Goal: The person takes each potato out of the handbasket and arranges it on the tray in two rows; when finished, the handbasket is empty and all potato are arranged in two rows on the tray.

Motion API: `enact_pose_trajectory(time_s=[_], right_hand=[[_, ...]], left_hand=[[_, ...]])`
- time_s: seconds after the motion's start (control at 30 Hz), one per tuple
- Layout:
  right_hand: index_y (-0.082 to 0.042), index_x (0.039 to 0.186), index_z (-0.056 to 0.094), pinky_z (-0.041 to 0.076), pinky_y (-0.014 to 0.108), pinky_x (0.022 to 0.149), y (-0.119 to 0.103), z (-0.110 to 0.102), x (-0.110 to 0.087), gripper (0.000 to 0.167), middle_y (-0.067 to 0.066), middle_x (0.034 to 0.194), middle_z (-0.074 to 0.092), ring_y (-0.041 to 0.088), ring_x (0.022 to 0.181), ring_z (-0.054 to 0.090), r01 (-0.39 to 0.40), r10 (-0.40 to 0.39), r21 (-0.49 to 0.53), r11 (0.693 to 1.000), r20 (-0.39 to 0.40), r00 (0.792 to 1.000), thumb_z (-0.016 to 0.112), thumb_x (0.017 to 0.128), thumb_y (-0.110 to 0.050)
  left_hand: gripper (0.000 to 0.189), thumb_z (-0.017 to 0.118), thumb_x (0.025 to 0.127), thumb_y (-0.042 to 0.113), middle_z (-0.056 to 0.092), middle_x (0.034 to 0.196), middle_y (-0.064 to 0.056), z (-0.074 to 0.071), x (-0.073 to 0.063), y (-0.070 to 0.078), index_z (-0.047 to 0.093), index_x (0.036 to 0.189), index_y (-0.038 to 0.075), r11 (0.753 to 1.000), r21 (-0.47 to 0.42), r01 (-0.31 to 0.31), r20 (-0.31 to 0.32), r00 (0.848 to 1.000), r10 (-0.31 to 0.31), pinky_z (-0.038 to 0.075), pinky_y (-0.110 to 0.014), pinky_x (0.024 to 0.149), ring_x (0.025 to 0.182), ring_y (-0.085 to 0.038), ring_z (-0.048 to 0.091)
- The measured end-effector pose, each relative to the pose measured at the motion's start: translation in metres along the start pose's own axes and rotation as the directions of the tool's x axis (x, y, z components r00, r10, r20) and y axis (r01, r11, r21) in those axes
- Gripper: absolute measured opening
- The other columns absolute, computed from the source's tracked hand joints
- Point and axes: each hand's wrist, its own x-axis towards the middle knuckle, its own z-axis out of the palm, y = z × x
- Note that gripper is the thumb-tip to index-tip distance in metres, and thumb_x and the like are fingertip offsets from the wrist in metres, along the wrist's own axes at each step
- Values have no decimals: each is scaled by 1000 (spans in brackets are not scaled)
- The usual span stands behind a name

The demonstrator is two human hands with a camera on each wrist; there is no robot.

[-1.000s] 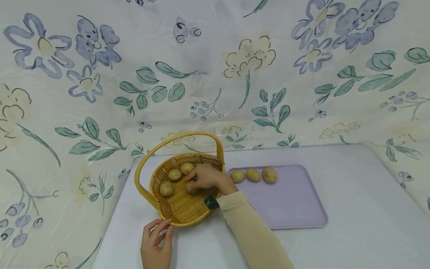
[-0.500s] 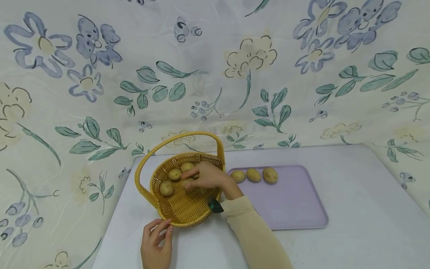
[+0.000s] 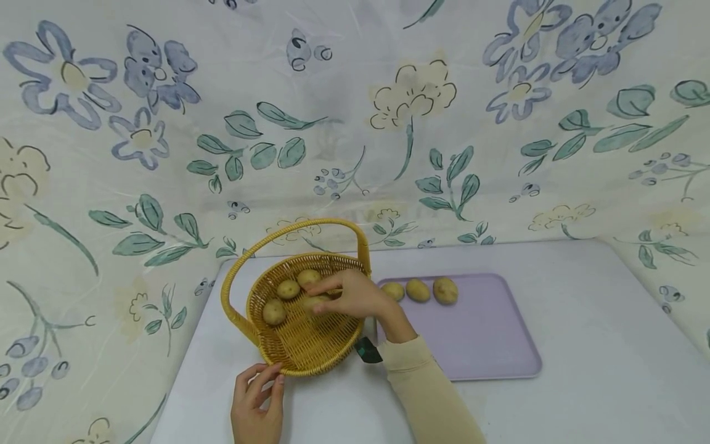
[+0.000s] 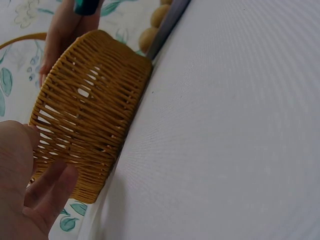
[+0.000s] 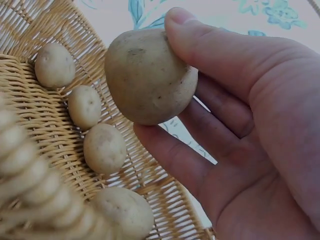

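Note:
A yellow wicker basket (image 3: pixel 307 345) with a tall handle stands on the table's left part. Inside it lie several potatoes (image 5: pixel 104 148), one of them hidden behind my right hand in the head view. My right hand (image 3: pixel 357 295) pinches another potato (image 5: pixel 150 76) between thumb and fingertips, raised above the basket floor. At the basket's near rim, my left hand (image 3: pixel 257 401) grips the edge. In the left wrist view, its fingers lie on both sides of the woven wall.
A lilac tray (image 3: pixel 477 345) lies right of the basket, with a row of potatoes (image 3: pixel 418 290) along its far side. The white table (image 3: pixel 599 345) extends to the right. Behind it hangs a floral cloth (image 3: pixel 344 135). A dark device (image 3: pixel 368 350) sits at my right wrist.
My right hand has lifted with the potato in its fingers, and its wrist has shifted right and nearer. The left hand and the basket have hardly moved.

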Motion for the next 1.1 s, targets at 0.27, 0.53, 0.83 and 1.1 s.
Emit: enact_pose_trajectory(time_s=[0.27, 0.53, 0.83, 1.1], right_hand=[[-22, 120, 77, 61, 32, 93, 1, -7, -27, 36, -6, 123, 74, 11, 116, 66, -37, 47, 87, 995, -108, 993, 84, 86, -32], [-15, 121, 77, 60, 26, 99, 2, -26, -60, 36, -1, 129, 72, 17, 125, 64, -15, 53, 214, 977, -174, 983, 83, 87, -23], [-24, 120, 77, 59, 26, 99, 12, -34, -83, 35, -12, 130, 71, 14, 129, 62, -36, 62, 114, 993, -236, 970, 83, 86, -29], [-11, 123, 75, 58, 25, 102, 16, -39, -93, 38, 6, 132, 71, 22, 129, 63, 9, 38, 194, 981, -237, 971, 83, 87, -19]], left_hand=[[26, 75, 80, -18, 54, 108, 6, 0, 0, -1, 75, 101, -2, 999, -12, -30, -12, 999, 30, 55, -2, 69, 92, 16, 58], [26, 75, 81, -17, 53, 109, 9, -1, 0, 2, 75, 102, -1, 1000, 10, 5, -4, 1000, -5, 55, -1, 69, 92, 18, 56], [26, 75, 80, -19, 53, 109, 12, 0, 0, -2, 75, 101, -3, 999, -35, -32, -21, 999, 31, 55, -2, 69, 92, 18, 57], [26, 75, 81, -18, 53, 109, 11, 1, -1, 0, 75, 101, -2, 1000, -8, -3, -12, 1000, 3, 55, -1, 69, 92, 19, 56]])
